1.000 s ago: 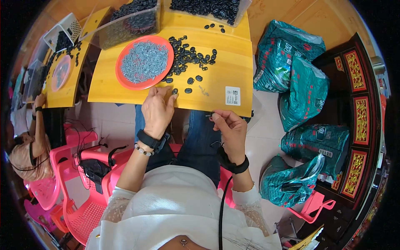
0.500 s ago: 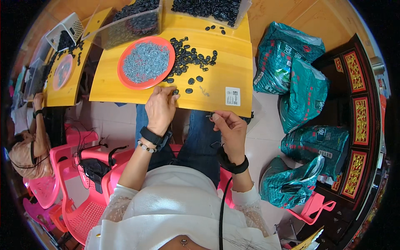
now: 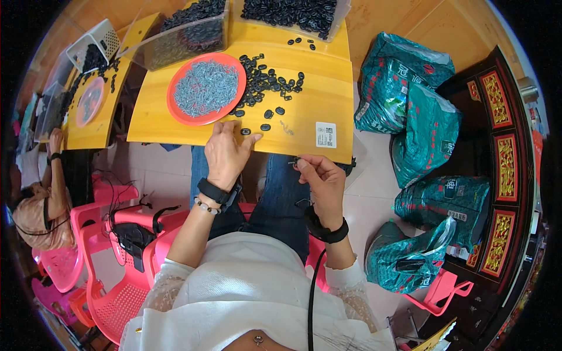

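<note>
On the front edge of the yellow table (image 3: 193, 133), my left hand (image 3: 226, 153) rests with its thumb and fingers apart. Between them lies a black oval plastic piece (image 3: 246, 131), on the tabletop and not gripped. My right hand (image 3: 323, 184), just off the table's front edge, pinches a small dark piece (image 3: 296, 161) between thumb and forefinger; the fingers cover most of it. Beyond my left hand stands a red round plate (image 3: 174, 111) filled with small grey metal screws. Loose black oval pieces (image 3: 266, 82) are scattered beside the plate.
Clear plastic bins (image 3: 193, 50) of black parts stand at the far side. A white label (image 3: 326, 135) is on the table's right corner. Green sacks (image 3: 430, 126) stand on the floor at right. Pink chairs (image 3: 120, 295) and another person's arm (image 3: 57, 175) are at left.
My left thumb and fingers have spread apart, leaving the black oval piece on the tabletop between them. My right hand keeps its pinch in nearly the same place.
</note>
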`<state>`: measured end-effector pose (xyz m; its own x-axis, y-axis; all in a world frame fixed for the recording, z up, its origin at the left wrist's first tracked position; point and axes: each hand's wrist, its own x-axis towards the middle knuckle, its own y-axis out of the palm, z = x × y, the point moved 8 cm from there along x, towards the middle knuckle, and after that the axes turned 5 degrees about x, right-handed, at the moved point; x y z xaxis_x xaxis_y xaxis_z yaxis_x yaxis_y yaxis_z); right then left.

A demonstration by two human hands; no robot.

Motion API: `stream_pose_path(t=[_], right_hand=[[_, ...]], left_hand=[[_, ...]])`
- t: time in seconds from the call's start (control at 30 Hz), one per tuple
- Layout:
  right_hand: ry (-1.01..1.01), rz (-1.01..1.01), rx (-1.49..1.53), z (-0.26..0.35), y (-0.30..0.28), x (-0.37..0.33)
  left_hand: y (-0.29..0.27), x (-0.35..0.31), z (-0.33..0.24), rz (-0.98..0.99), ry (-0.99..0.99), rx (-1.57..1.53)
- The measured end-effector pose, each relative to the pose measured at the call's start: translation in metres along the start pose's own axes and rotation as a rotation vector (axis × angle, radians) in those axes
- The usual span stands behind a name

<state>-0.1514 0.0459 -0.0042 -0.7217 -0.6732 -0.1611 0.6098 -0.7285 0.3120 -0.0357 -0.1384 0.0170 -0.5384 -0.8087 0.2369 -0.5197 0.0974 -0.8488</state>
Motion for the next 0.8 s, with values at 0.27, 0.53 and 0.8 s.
stream_pose_path(t=[0.27, 0.53, 0.8], right_hand=[[-0.007, -0.003, 0.006, 0.002, 0.002, -0.002], [-0.017, 0.009, 0.006, 0.004, 0.003, -0.003], [-0.042, 0.002, -0.002, 0.006, 0.006, -0.006]], left_hand=[[0.006, 0.000, 0.006, 0.002, 0.028, 0.023], [0.000, -0.009, -0.001, -0.031, 0.115, -0.299], [-0.004, -0.007, -0.007, -0.049, 0.155, -0.136]])
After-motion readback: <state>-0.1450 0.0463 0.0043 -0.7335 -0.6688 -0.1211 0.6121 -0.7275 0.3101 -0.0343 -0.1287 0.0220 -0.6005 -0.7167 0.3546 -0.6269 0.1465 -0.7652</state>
